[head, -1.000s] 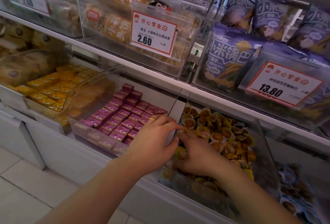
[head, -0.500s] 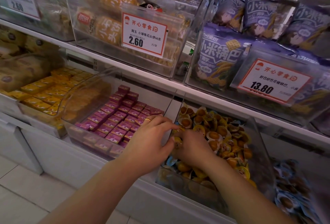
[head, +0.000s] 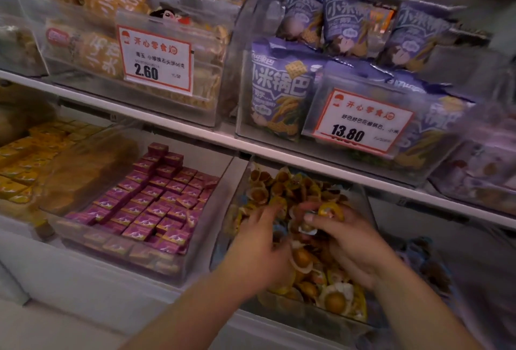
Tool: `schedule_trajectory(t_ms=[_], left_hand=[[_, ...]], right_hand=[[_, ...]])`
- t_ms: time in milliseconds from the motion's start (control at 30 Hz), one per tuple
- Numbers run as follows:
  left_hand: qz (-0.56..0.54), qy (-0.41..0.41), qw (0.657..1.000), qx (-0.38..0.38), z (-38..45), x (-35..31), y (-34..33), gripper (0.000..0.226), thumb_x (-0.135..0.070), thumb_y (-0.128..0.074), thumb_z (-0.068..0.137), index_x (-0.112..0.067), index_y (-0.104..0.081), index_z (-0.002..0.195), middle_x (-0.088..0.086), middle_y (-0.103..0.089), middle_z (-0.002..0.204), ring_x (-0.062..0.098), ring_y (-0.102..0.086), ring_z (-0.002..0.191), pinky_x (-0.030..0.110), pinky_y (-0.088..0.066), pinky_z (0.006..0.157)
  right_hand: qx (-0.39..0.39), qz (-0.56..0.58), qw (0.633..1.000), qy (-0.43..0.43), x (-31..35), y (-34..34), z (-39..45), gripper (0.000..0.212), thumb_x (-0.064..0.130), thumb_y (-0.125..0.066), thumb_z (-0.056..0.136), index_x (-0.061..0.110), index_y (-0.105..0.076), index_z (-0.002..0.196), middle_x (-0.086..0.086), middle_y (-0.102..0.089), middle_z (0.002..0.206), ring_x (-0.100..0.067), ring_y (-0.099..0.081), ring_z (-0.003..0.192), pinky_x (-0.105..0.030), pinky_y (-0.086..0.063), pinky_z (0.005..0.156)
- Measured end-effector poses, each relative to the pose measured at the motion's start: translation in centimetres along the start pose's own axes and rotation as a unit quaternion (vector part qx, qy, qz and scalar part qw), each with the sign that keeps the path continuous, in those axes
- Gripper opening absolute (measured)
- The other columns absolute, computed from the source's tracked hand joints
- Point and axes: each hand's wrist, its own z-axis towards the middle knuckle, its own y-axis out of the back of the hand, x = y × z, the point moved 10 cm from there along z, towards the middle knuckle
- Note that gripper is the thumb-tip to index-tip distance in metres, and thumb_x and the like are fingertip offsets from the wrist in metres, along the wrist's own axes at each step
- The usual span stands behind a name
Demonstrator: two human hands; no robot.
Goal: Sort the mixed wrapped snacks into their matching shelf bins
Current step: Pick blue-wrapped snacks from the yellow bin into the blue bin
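A clear bin [head: 296, 314] on the lower shelf is heaped with round brown snacks [head: 303, 260] in clear and yellow wrappers. Both my hands are inside it. My left hand [head: 258, 247] lies over the left side of the heap, its blurred fingers stretched forward among the wrappers. My right hand [head: 350, 240] pinches one yellow-rimmed round snack [head: 331, 210] between thumb and fingers, just above the heap. Blue-wrapped pieces [head: 279, 231] show between the two hands.
To the left, one bin holds purple boxed snacks [head: 148, 204] and another holds yellow boxes [head: 25, 159]. A bin with blue-wrapped snacks [head: 427, 263] stands at the right. The shelf edge [head: 307, 165] above carries purple crisp bags [head: 279, 90] and price tags [head: 360, 120].
My left hand has moved right, off the bin divider and into the heap. My right hand has lifted a yellow-rimmed snack. The view has come closer and shifted right.
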Motion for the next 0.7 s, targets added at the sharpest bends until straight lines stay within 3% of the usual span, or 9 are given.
schedule_trajectory(t_ms=[67,200,300,400,467,533,600,633,700], left_hand=[[0.026,-0.002,0.999,0.044,0.8,0.5,-1.5,0.054,-0.035,-0.062,0.091,-0.036,-0.043,0.142,-0.007,-0.053,0.137,0.012,-0.053,0.125,0.031,-0.046,0.103],[0.057,-0.037,0.995,0.070,1.8,0.2,-2.2,0.044,-0.041,-0.063,0.086,-0.038,-0.055,0.130,-0.009,-0.059,0.123,0.010,-0.060,0.111,0.035,-0.052,0.094],[0.022,-0.031,0.996,0.076,2.3,0.6,-1.7,0.039,-0.035,-0.067,0.086,-0.036,-0.061,0.125,-0.009,-0.065,0.117,0.006,-0.063,0.106,0.035,-0.054,0.091],[-0.023,-0.041,0.994,0.102,2.5,0.3,-1.8,0.034,-0.028,-0.070,0.084,-0.034,-0.065,0.117,-0.011,-0.070,0.107,0.005,-0.066,0.101,0.040,-0.056,0.087],[-0.005,-0.054,0.993,0.107,2.4,0.1,-2.0,0.044,-0.033,-0.068,0.081,-0.036,-0.060,0.124,-0.010,-0.067,0.114,0.008,-0.064,0.107,0.040,-0.054,0.090],[-0.005,-0.041,0.994,0.096,2.2,0.3,-1.9,0.067,-0.040,-0.068,0.078,-0.041,-0.044,0.140,-0.018,-0.059,0.127,0.002,-0.059,0.115,0.031,-0.052,0.097],[-0.029,-0.044,0.996,0.073,2.0,0.1,-1.4,0.085,-0.044,-0.071,0.075,-0.047,-0.028,0.148,-0.036,-0.053,0.127,-0.010,-0.056,0.114,0.014,-0.048,0.094],[-0.036,-0.056,0.996,0.064,1.8,-0.2,-1.1,0.087,-0.041,-0.073,0.076,-0.048,-0.027,0.149,-0.040,-0.051,0.124,-0.012,-0.055,0.113,0.011,-0.047,0.091],[-0.024,-0.093,0.994,0.056,1.6,-0.9,-0.8,0.075,-0.029,-0.075,0.081,-0.044,-0.039,0.145,-0.032,-0.055,0.127,-0.009,-0.054,0.117,0.014,-0.047,0.095]], right_hand=[[-0.007,0.078,0.996,-0.032,-1.1,0.7,-0.4,0.033,0.005,-0.068,0.083,0.003,-0.069,0.116,-0.022,-0.072,0.112,-0.040,-0.066,0.110,-0.052,-0.049,0.100],[0.028,0.198,0.977,-0.077,-1.6,0.7,-0.5,0.042,0.009,-0.068,0.074,0.002,-0.069,0.115,-0.018,-0.072,0.110,-0.027,-0.069,0.097,-0.033,-0.057,0.074],[0.041,0.280,0.956,-0.082,-1.5,0.8,-0.2,0.027,0.009,-0.069,0.075,-0.001,-0.075,0.099,-0.023,-0.069,0.112,-0.031,-0.068,0.105,-0.043,-0.056,0.092],[0.024,0.261,0.962,-0.072,-1.3,1.3,-0.2,0.039,0.013,-0.070,0.076,-0.004,-0.069,0.112,-0.028,-0.065,0.124,-0.037,-0.062,0.118,-0.052,-0.047,0.106],[0.013,0.228,0.971,-0.072,-1.3,1.4,-0.2,0.043,0.015,-0.069,0.081,-0.004,-0.066,0.120,-0.026,-0.065,0.124,-0.038,-0.062,0.119,-0.053,-0.045,0.107],[0.009,0.212,0.974,-0.075,-1.4,1.1,-0.3,0.036,0.015,-0.064,0.090,-0.002,-0.066,0.122,-0.022,-0.069,0.120,-0.037,-0.064,0.117,-0.052,-0.047,0.105],[0.005,0.208,0.975,-0.077,-1.4,0.8,-0.3,0.031,0.016,-0.061,0.094,-0.001,-0.067,0.119,-0.020,-0.071,0.116,-0.034,-0.065,0.114,-0.049,-0.051,0.101],[0.004,0.205,0.976,-0.076,-1.4,0.7,-0.3,0.030,0.016,-0.060,0.094,0.000,-0.067,0.118,-0.019,-0.071,0.116,-0.032,-0.066,0.113,-0.047,-0.053,0.098],[0.006,0.196,0.978,-0.073,-1.4,0.4,-0.4,0.027,0.012,-0.057,0.095,0.001,-0.068,0.117,-0.020,-0.071,0.116,-0.032,-0.067,0.112,-0.044,-0.056,0.093]])
